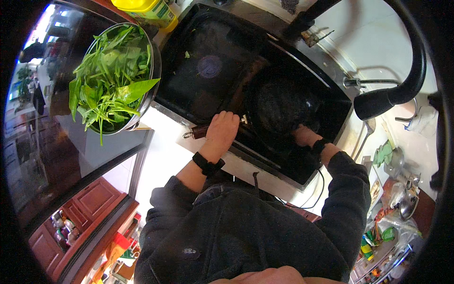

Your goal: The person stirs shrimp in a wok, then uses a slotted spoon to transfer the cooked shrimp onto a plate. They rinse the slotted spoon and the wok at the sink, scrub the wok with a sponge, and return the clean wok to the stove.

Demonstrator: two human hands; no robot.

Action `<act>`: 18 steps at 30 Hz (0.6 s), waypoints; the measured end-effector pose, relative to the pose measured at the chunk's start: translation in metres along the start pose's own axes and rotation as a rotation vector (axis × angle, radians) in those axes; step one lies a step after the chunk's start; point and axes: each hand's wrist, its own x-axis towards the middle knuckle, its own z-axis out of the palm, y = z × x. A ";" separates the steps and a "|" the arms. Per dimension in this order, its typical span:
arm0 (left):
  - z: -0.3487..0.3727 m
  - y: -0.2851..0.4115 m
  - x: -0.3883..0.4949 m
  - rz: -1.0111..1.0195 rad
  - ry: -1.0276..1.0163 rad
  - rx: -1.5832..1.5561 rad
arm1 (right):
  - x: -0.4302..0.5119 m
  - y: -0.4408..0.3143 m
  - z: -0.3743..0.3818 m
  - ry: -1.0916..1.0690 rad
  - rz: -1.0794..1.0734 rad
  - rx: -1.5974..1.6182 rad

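My left hand (pixel 222 128) is wrapped around the dark brown handle (pixel 200 131) of a black wok (pixel 275 106). A metal hanging loop sticks out at the handle's end. The wok sits tilted in the right part of a black double-basin sink (pixel 209 90), its edge hard to make out against the dark basin. My right hand (pixel 305 135) reaches into the wok's near right side, fingers pointing down. Those fingertips are lost in shadow, so whether they hold anything is hidden. Both wrists wear black bands.
Left of the sink, leafy greens (pixel 113 78) overfill a clear bowl (pixel 155 76). A yellow container (pixel 150 14) stands behind. A black faucet (pixel 376 101) arches over the right side. Beyond it lie a spatula (pixel 369 127) and a metal lid (pixel 409 205). A thin black cable (pixel 322 188) hangs near my right arm.
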 end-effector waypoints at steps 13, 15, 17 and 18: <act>0.001 0.001 0.002 -0.014 0.040 -0.005 | 0.081 -0.018 -0.086 0.307 0.221 0.170; 0.002 0.001 0.002 -0.014 0.040 0.000 | 0.075 0.010 -0.053 0.385 0.240 0.017; 0.002 0.002 0.001 -0.013 0.057 -0.015 | 0.072 0.017 -0.019 0.291 0.400 0.054; 0.003 0.002 0.002 -0.017 0.035 0.002 | 0.075 0.009 -0.007 0.151 0.556 0.167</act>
